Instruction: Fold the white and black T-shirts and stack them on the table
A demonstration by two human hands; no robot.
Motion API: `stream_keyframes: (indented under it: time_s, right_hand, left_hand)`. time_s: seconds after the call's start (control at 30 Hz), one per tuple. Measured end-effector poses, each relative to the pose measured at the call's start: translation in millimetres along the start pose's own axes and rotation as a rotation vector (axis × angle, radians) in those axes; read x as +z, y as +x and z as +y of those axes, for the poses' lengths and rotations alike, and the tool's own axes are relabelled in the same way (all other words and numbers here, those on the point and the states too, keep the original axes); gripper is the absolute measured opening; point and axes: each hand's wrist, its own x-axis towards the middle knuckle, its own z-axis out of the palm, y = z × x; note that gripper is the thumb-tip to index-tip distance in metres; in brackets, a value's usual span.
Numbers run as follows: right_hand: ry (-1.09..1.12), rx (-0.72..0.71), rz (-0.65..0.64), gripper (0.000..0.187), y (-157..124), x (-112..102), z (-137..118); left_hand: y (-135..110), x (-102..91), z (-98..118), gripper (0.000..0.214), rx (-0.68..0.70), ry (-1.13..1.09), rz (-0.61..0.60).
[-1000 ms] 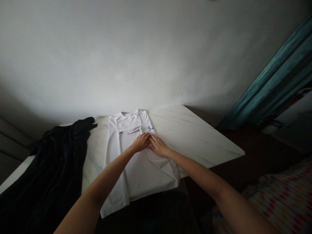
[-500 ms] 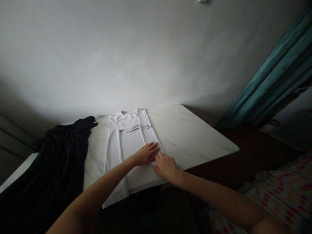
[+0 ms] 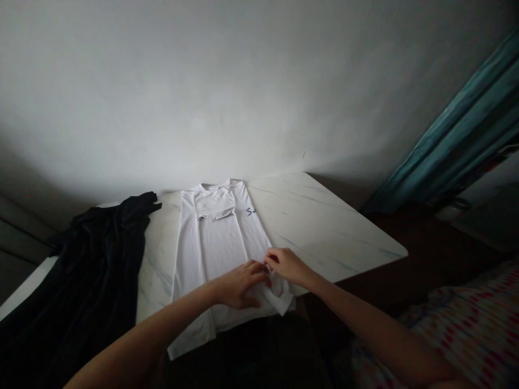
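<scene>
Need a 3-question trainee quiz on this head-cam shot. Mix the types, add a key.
1. Multiple choice. What colour is the garment lying to the left of the white shirt?
A) green
B) black
C) red

2. True or false: the left hand and the right hand are both at the neck end of the white shirt.

3. Fill in: as seen in the picture, the dark marking is near the ____ edge of the white shirt.

Key: 1. B. 2. False; both are at its lower part, near the hem. 3. right.
</scene>
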Motion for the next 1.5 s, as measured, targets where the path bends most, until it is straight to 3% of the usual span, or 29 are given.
stream_keyframes:
  time_s: [0.1,0.27,0.47,0.53,0.57,0.63,0.73,0.8,0.9,1.0,1.1,1.2,1.27,1.33,1.43,1.5]
  right_hand:
    - [0.106,-0.010,0.060,0.017,9.6,10.2,9.2]
    - [0.298,0.147,-0.065,0.020,5.7,19.5,17.7]
    - [0.314,-0.041,-0.114,0.016,-53.1,2.5,17.4]
    - [0.208,-0.049,-0.075,0.014,-72.2,4.8,16.7]
    - [0.129,-0.055,-0.038,0.023,-79.4,8.5,16.9]
    - [-0.038,-0.070,0.066,0.032,-88.7,20.0,19.2]
    - [-0.262,-0.091,0.210,0.012,-95.1,39.6,26.3]
    - [-0.391,-0.124,0.229,0.015,-98.9,48.4,29.6]
    - [-0.470,-0.194,0.103,0.022,-105.3,46.5,25.6]
    - [-0.377,-0.181,-0.092,0.019,-104.0,25.3,13.2]
    - [-0.226,-0.123,-0.121,0.007,-78.5,1.9,4.7]
    - [-0.135,-0.189,0.076,0.018,-19.7,-3.4,4.4]
    - [-0.106,-0.277,0.139,0.022,31.7,4.5,4.9]
    - [-0.181,-0.317,0.112,0.030,83.0,17.2,3.8]
    - [-0.343,-0.234,0.088,0.049,142.8,36.2,1.8]
    - [-0.402,-0.156,0.111,0.057,166.0,45.6,4.2]
  left_hand:
    - [5.1,17.3,20.7,0.046,-0.002,0.182,-0.011]
    - [21.4,43.6,34.9,0.026,0.022,0.384,-0.025]
    - [24.8,35.9,23.8,0.021,-0.144,0.180,0.080]
    - [22.4,31.8,21.7,0.013,-0.159,0.159,0.078]
    - [21.3,30.7,21.3,0.010,-0.153,0.165,0.078]
    - [19.5,30.2,21.3,0.008,-0.118,0.201,0.072]
    - [16.4,32.2,21.2,0.009,-0.011,0.273,0.066]
    - [12.9,33.4,20.3,0.009,0.077,0.322,0.066]
    - [5.4,33.0,18.2,0.010,0.248,0.394,0.058]
    - [-0.3,31.7,18.6,0.013,0.338,0.477,0.053]
    - [1.3,36.7,23.6,0.025,0.188,0.570,0.062]
    - [10.3,49.1,31.4,0.021,0.044,0.616,0.075]
    - [17.5,56.7,36.1,0.015,0.072,0.649,0.101]
    - [23.2,60.3,39.4,0.014,0.154,0.691,0.148]
    - [27.1,59.6,41.1,0.016,0.274,0.752,0.273]
    - [25.9,59.3,41.6,0.018,0.353,0.782,0.354]
